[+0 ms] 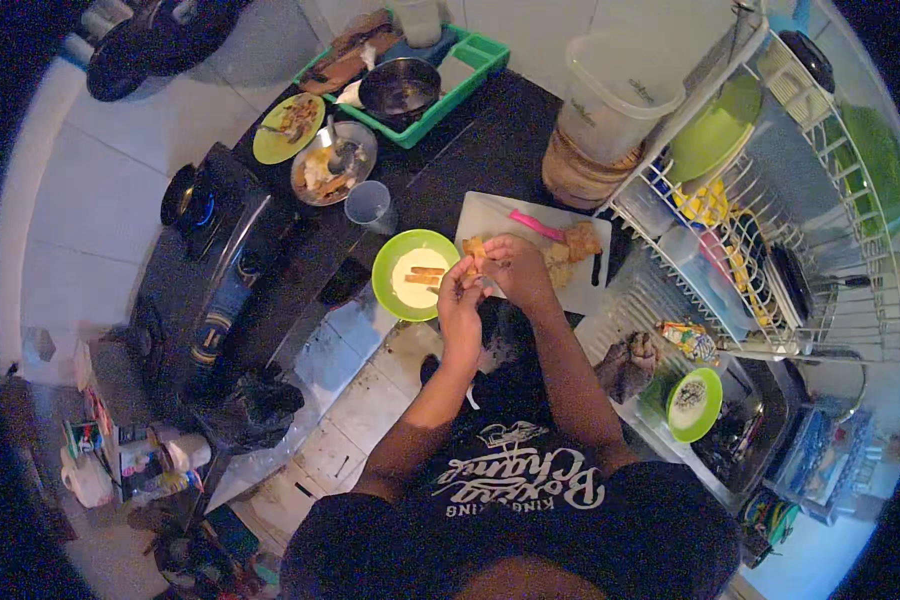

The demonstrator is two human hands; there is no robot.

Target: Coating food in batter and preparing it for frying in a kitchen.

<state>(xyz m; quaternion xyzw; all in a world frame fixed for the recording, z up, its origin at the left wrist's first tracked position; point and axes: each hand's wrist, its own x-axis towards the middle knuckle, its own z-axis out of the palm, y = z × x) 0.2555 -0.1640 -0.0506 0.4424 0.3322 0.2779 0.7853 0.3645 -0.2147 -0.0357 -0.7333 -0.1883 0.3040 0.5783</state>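
Observation:
My left hand [463, 289] and my right hand [521, 266] meet at the fingertips around a small golden-brown piece of food [473, 247]. Just left of them stands a lime-green bowl [385, 289] of pale yellow creamy liquid, with two brown strips [424, 275] lying on its surface. Under my right hand lies a white cutting board [487, 210], partly hidden by the hand. On it are a pink-handled utensil [536, 224], likely a knife, a browned slab of food [583, 240] and lighter pieces [560, 270]. Exactly what food this is, I cannot tell.
A clear plastic cup [370, 208], a metal bowl of food [335, 161] and a green plate [289, 127] stand beyond the bowl. A lit stove burner [202, 206] is left. At right are a wire dish rack [750, 187] and a sink [776, 405].

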